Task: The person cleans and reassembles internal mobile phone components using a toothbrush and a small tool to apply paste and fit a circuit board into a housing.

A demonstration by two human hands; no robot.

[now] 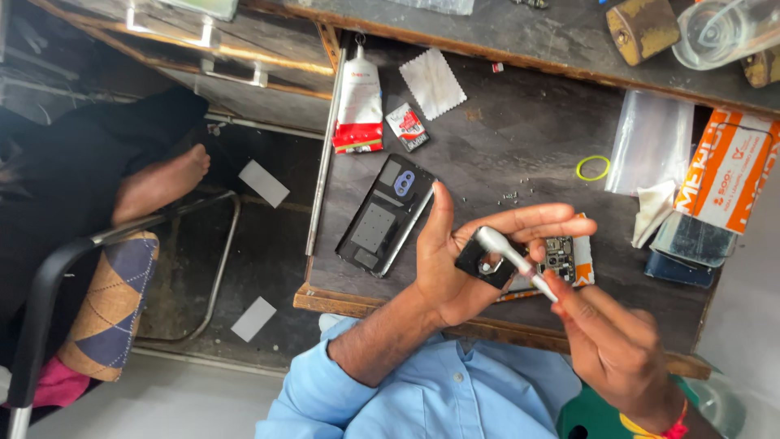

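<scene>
My left hand (455, 260) is palm up over the front of the dark work table (504, 130), pinching a small black part (478, 265) between fingers and palm. My right hand (609, 341), with a red and yellow wrist band, grips a silver screwdriver (512, 254) by its lower end. The tool's other end rests against the black part. Just behind my fingers lies a phone circuit board (561, 256) on an orange and white card. A black phone back frame (382, 215) lies face up to the left of my left thumb.
A white and red tube (359, 97), small packet (406, 126), white cloth (432, 81), loose screws (510, 195), yellow-green rubber band (592, 168), plastic bag (650, 138), orange box (727, 167) and dark phones (691, 244) lie around. Another person's bare foot (158, 183) rests on a chair at left.
</scene>
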